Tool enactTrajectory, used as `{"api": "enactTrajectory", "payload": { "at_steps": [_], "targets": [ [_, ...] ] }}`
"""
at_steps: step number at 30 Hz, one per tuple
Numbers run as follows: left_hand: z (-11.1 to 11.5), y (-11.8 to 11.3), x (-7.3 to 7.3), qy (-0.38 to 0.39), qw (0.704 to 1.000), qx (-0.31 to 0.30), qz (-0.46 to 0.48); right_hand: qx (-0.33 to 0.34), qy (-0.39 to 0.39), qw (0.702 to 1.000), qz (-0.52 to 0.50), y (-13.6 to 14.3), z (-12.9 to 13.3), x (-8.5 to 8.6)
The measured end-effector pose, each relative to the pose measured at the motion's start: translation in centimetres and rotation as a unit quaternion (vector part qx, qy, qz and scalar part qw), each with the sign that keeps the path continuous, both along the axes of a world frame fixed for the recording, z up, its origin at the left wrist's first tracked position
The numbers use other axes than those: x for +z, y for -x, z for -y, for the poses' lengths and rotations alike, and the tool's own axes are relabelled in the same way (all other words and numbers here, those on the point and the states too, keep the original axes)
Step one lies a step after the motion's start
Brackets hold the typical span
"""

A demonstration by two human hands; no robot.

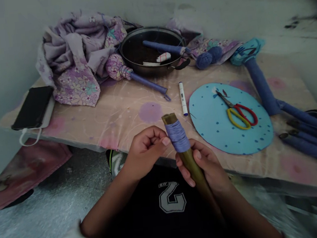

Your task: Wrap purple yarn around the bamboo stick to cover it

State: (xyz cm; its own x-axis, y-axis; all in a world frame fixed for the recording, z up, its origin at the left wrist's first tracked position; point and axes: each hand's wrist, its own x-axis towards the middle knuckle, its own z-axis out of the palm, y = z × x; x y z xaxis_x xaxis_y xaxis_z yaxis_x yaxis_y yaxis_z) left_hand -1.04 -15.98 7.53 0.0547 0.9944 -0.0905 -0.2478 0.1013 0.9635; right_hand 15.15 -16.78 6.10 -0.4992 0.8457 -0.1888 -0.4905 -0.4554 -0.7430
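Note:
Purple yarn (179, 136) is wound in tight coils near the upper end of an olive-brown stick (192, 166), leaving its bare tip above the coils. My right hand (206, 163) is closed round the stick just below the yarn, and the stick slants down toward my lap. At the left of the coils, my left hand (147, 149) is closed, thumb and fingers pinched together at the yarn. The strand between those fingers is too fine to make out clearly.
Scissors (241, 115) lie on a round blue dotted board (215, 139), with a marker (183, 99) to its left. Behind are a black pan (138, 69), floral cloth (77, 82) and yarn balls (205, 60). Yarn-wrapped sticks (313, 143) lie right; a phone (32, 106) left.

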Motion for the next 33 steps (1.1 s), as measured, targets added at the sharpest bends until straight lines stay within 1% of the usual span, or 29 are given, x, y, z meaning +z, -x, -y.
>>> {"api": "enactTrajectory", "payload": {
  "at_steps": [5, 7, 8, 11, 13, 15, 18, 20, 21, 23, 26, 29, 31, 33],
  "targets": [
    [-0.2, -0.1, -0.5, -0.005, 1.0, 0.001, 0.027, 0.039, 0.023, 0.997, -0.054, -0.1, 0.3, -0.5],
    [-0.4, -0.1, -0.8, -0.001, 0.999, -0.01, 0.048, 0.059, 0.045, 0.995, -0.074, -0.2, 0.4, -0.7],
    [-0.5, -0.1, -0.9, 0.003, 0.998, -0.023, 0.056, 0.068, 0.056, 0.993, -0.08, -0.1, 0.5, -0.8],
    [-0.6, -0.1, -1.0, 0.02, 0.993, -0.089, 0.078, 0.091, 0.078, 0.989, -0.084, 0.2, 0.6, -1.0],
    [-0.6, 0.0, -1.1, 0.025, 0.99, -0.108, 0.089, 0.104, 0.085, 0.989, -0.061, 0.4, 0.5, -1.2],
    [-0.6, 0.1, -1.2, 0.025, 0.992, -0.095, 0.085, 0.088, 0.069, 0.994, -0.01, 0.4, 0.2, -1.4],
    [-0.4, 0.4, -1.3, 0.024, 0.996, -0.064, 0.059, 0.039, -0.005, 0.998, 0.058, -0.3, -0.1, -1.4],
    [-0.4, 0.5, -1.4, 0.022, 0.996, -0.065, 0.06, 0.035, -0.041, 0.995, 0.083, -0.9, -0.2, -1.1],
    [-0.3, 0.6, -1.4, 0.019, 0.995, -0.069, 0.068, 0.041, -0.045, 0.994, 0.086, -1.1, -0.2, -0.9],
    [-0.4, 0.6, -1.4, 0.014, 0.992, -0.084, 0.093, 0.059, -0.025, 0.995, 0.07, -1.1, -0.2, -0.6],
    [-0.6, 0.5, -1.6, 0.009, 0.987, -0.105, 0.123, 0.098, 0.048, 0.994, 0.006, -0.5, -0.2, -0.6],
    [-0.9, 0.4, -2.0, 0.014, 0.989, -0.097, 0.113, 0.124, 0.112, 0.986, -0.027, 0.1, -0.4, -0.8],
    [-1.1, 0.4, -2.3, 0.013, 0.994, -0.072, 0.086, 0.107, 0.107, 0.988, -0.004, 0.2, -0.6, -0.9],
    [-1.1, 0.5, -2.6, 0.003, 0.997, -0.047, 0.064, 0.074, 0.048, 0.995, 0.039, -0.2, -0.7, -0.8]
  ]
}}
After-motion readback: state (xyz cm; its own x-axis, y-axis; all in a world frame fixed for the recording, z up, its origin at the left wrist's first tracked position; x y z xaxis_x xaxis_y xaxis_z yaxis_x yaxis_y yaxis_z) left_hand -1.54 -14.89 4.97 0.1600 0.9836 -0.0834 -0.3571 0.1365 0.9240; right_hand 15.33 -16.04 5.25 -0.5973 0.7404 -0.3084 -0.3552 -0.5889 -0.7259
